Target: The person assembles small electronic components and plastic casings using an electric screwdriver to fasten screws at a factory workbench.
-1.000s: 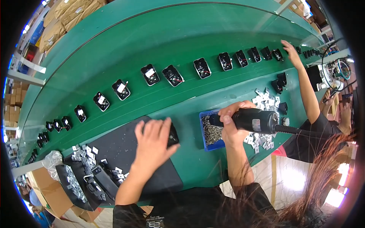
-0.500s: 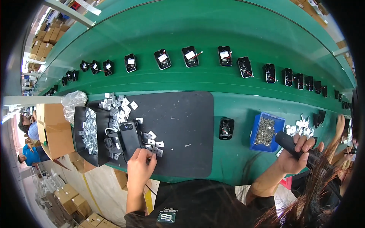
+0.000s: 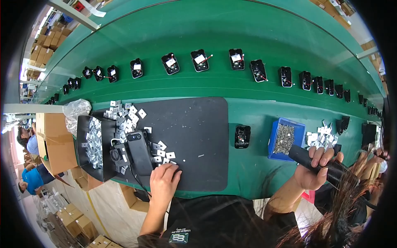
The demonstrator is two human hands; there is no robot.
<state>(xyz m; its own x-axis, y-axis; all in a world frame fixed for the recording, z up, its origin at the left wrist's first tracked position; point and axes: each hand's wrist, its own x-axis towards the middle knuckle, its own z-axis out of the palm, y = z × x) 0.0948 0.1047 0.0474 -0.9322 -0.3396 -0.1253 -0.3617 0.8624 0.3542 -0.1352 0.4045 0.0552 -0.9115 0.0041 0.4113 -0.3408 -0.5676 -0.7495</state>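
Observation:
My left hand rests palm down at the near edge of the black mat, fingers bent together beside small silver metal plates. Whatever lies under its fingertips is hidden. Just left of it is a black phone-like device, next to a small black unit with a round grille. My right hand is wrapped round a black cylindrical power screwdriver, its end pointing left over the near edge of a blue bin of small screws. A black housing lies between mat and bin.
A black box of metal plates and a cardboard carton stand at left. More plates lie right of the bin. Black housings with red wires line the green belt beyond. Another person's arm shows at far right.
My left hand has shifted right, away from the phone-like device and over the nearest plates. My right hand has moved slightly left with the screwdriver. The whole view has shifted a little.

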